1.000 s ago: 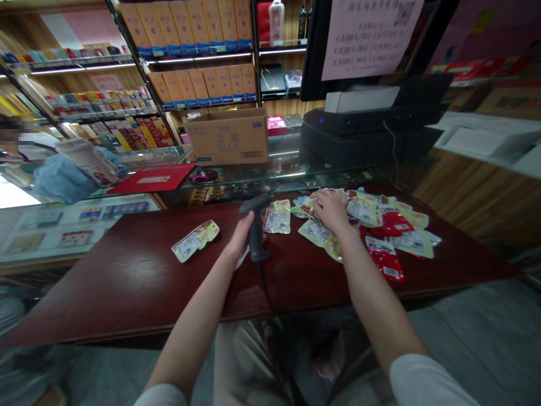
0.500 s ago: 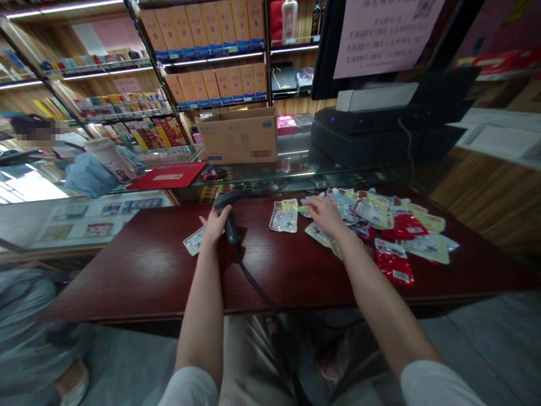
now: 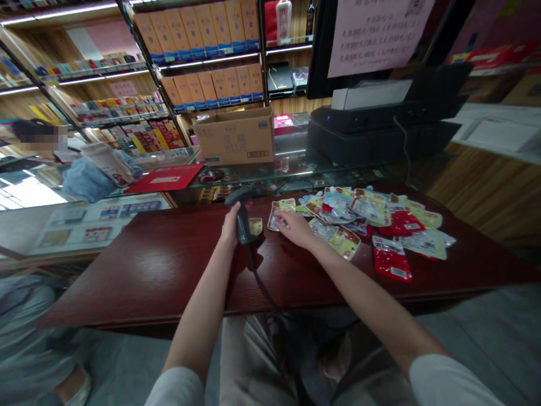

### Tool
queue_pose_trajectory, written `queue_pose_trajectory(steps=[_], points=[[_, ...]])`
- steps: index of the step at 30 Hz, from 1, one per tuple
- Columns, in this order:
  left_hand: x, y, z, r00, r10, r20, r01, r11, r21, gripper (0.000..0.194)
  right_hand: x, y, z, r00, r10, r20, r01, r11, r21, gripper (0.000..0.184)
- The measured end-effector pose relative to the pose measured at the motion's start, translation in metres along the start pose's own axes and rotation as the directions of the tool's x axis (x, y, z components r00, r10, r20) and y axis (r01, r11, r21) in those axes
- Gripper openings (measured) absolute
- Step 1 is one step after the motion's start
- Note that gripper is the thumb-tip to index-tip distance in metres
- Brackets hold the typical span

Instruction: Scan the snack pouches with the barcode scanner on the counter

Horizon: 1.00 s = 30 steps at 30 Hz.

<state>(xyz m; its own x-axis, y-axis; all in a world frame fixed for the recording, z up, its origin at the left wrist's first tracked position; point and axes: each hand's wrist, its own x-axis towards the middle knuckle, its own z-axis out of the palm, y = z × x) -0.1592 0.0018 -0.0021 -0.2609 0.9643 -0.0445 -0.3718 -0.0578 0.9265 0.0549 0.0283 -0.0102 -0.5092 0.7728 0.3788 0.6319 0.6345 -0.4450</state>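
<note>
A black barcode scanner point(image 3: 242, 225) stands upright in my left hand point(image 3: 230, 224), whose fingers wrap around its handle. Just right of the handle a small yellowish packet point(image 3: 256, 226) shows; the scanner hides part of it, and I cannot tell whether the hand touches it. My right hand point(image 3: 295, 228) reaches across with bent fingers on the lower part of a clear-and-yellow snack packet point(image 3: 284, 205) lying on the table. Beside that hand, on the right, spreads a pile of snack packets point(image 3: 367, 208). A red packet point(image 3: 391, 259) lies at the pile's near edge.
The scanner's cable point(image 3: 264, 287) runs over the front edge of the dark red table point(image 3: 139, 270). Behind stand a cardboard box point(image 3: 234, 138), a red folder point(image 3: 164, 178) and a black till machine point(image 3: 359, 135). A person point(image 3: 38, 141) is at the far left.
My left hand has moved right with the scanner. The packet at its left no longer shows there; one now shows right of the scanner. My right hand has moved left from the pile onto the separate packet.
</note>
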Motion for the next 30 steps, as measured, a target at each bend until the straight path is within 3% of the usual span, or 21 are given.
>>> queue_pose_trajectory(steps=[4,8,14,18,22,24,27,29,30], points=[[-0.003,0.015,-0.007,0.995,0.084,-0.045,-0.088,0.991,-0.098,0.047,0.003,-0.025,0.025,0.989,0.024,0.144,-0.017,0.999,-0.05,0.054],[0.001,0.02,-0.02,0.986,0.12,-0.115,-0.131,0.987,-0.092,0.047,0.002,-0.035,0.038,0.975,-0.015,0.22,0.065,0.974,-0.218,0.058],[0.006,0.018,-0.027,0.983,0.089,-0.162,-0.111,0.985,-0.133,0.043,0.0,-0.036,0.036,0.98,0.114,0.166,-0.058,0.95,-0.308,0.062],[0.005,0.02,-0.027,0.984,0.081,-0.159,-0.104,0.984,-0.144,0.04,0.002,-0.029,0.026,0.95,0.229,0.211,-0.168,0.947,-0.273,0.065],[0.005,0.021,-0.027,0.983,0.111,-0.144,-0.129,0.984,-0.123,0.041,0.002,-0.006,0.019,0.923,0.248,0.294,-0.241,0.969,-0.063,0.082],[0.005,0.021,-0.026,0.984,0.114,-0.136,-0.13,0.985,-0.116,0.042,0.002,0.006,0.018,0.926,0.224,0.305,-0.265,0.959,0.1,0.08],[0.003,0.022,-0.023,0.987,0.108,-0.121,-0.121,0.987,-0.104,0.042,0.004,0.019,0.016,0.944,0.212,0.253,-0.3,0.869,0.393,0.043],[-0.001,0.024,-0.019,0.992,0.093,-0.09,-0.103,0.989,-0.11,0.042,0.007,0.025,0.008,0.959,0.239,0.155,-0.283,0.749,0.599,0.021],[-0.003,0.024,-0.017,0.995,0.079,-0.068,-0.086,0.99,-0.115,0.042,0.009,0.028,0.002,0.958,0.274,0.091,-0.262,0.692,0.673,0.019]])
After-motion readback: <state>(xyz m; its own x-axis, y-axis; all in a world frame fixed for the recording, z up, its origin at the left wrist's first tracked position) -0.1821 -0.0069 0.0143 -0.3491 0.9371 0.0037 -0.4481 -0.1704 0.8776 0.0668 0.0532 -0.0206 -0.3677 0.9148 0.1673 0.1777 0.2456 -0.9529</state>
